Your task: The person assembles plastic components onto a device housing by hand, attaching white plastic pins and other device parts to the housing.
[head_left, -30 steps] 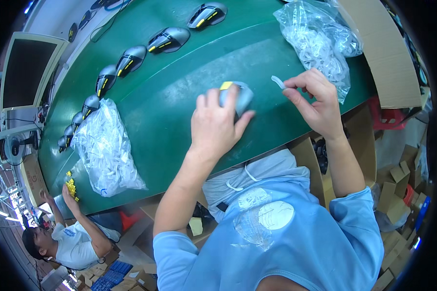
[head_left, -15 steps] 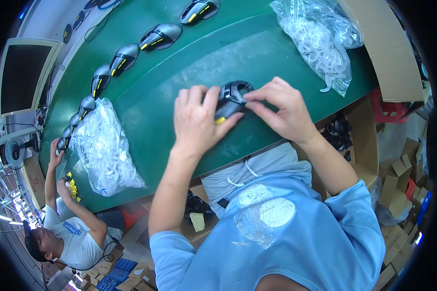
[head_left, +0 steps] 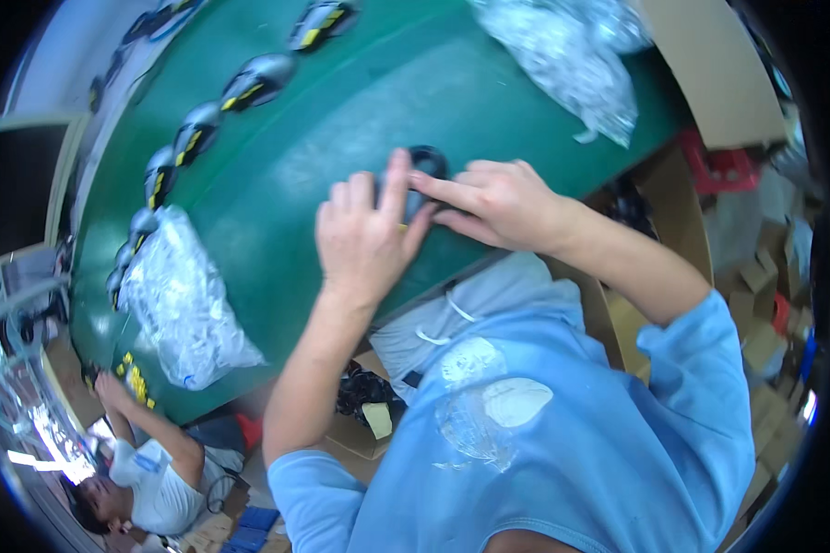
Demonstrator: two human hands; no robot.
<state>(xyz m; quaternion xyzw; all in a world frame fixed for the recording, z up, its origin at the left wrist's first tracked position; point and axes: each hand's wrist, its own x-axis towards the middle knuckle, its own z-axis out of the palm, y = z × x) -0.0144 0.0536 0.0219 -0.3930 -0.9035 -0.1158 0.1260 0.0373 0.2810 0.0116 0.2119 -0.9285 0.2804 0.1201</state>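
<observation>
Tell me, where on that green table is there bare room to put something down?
The widest bare stretch of the green table lies between the row of dark mouse shells along the far edge and the two hands. A narrower strip runs between the left plastic bag and the left hand. It is crowded where both hands, left and right hand, cover the dark mouse, and under the far right bag.

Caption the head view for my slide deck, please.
Both hands, left and right, press a computer mouse on green belt.

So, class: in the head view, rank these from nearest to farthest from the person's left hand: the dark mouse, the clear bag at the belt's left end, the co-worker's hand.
From the left hand:
1. Dark mouse, touching it.
2. Clear bag, lower left.
3. Co-worker's hand, bottom left, beyond the bag.
</observation>
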